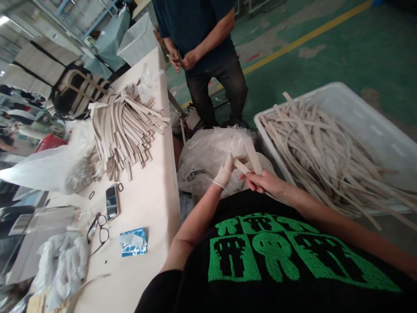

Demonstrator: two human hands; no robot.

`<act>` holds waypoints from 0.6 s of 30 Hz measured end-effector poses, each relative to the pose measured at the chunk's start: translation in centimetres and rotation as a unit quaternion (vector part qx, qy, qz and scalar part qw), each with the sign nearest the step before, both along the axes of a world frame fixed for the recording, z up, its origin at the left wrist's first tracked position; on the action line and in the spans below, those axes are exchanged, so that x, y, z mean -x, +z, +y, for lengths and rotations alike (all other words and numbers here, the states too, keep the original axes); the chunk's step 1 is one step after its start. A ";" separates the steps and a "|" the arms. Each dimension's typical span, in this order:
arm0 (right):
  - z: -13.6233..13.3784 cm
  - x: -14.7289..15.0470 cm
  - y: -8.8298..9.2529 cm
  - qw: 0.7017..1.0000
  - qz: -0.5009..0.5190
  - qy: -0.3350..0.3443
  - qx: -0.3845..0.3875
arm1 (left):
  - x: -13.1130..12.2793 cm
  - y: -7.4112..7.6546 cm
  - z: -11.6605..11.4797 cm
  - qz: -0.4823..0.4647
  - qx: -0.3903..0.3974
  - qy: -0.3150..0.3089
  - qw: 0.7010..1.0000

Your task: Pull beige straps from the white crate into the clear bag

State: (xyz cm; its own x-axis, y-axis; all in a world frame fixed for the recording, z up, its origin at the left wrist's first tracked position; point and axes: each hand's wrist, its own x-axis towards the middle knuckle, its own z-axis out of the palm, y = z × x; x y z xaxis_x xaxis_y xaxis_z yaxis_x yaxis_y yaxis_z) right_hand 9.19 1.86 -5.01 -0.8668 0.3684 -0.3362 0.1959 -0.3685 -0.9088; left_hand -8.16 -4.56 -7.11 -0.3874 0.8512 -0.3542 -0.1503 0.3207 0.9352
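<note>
Taking the clear plastic bag (208, 152) between the surface and the tub as my landmark, I worked across from its left. Left of the bag, on the white surface (153, 204), lay a phone (111, 201), a pair of glasses (97, 230) and a blue packet (133, 241), with a heap of beige strips (124, 126) farther back. Directly over the bag, my gloved left hand (224, 173) was pinched shut on the lower end of a beige strap (249, 160). Just right of that, my bare right hand (265, 181) was clamped on the same strap, whose free ends stood up above the bag. Right of the bag sat a white tub (358, 108) full of tangled strips (325, 152). Beyond the bag a co-worker's hands (182, 58) were together on a piece of their own.

I judged the strap could slip from the gloved fingertips, since they caught only its tip, and drop into the bag's folds. The tangle in the tub could also snag any piece pulled from it.
</note>
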 end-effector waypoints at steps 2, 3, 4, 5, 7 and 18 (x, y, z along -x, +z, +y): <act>-0.5 -0.7 -1.3 0.997 0.008 -0.057 0.043 | 2.9 -2.0 0.7 0.084 0.024 0.032 0.996; -0.6 -1.0 -1.9 0.994 0.011 -0.084 0.067 | 4.3 -3.0 1.0 0.156 0.076 0.040 0.984; -0.7 -1.3 -2.5 0.990 0.014 -0.104 0.089 | 5.7 -3.9 1.2 0.229 0.135 0.044 0.963; -0.8 -1.5 -2.9 0.988 0.014 -0.115 0.106 | 6.9 -4.9 1.4 0.268 0.171 0.044 0.947; -0.8 -1.7 -3.4 0.987 0.005 -0.114 0.115 | 8.8 -6.6 1.7 0.317 0.221 0.033 0.922; -0.8 -1.3 -3.1 0.993 -0.055 -0.080 0.070 | 10.7 -11.2 1.2 0.380 0.364 -0.047 0.849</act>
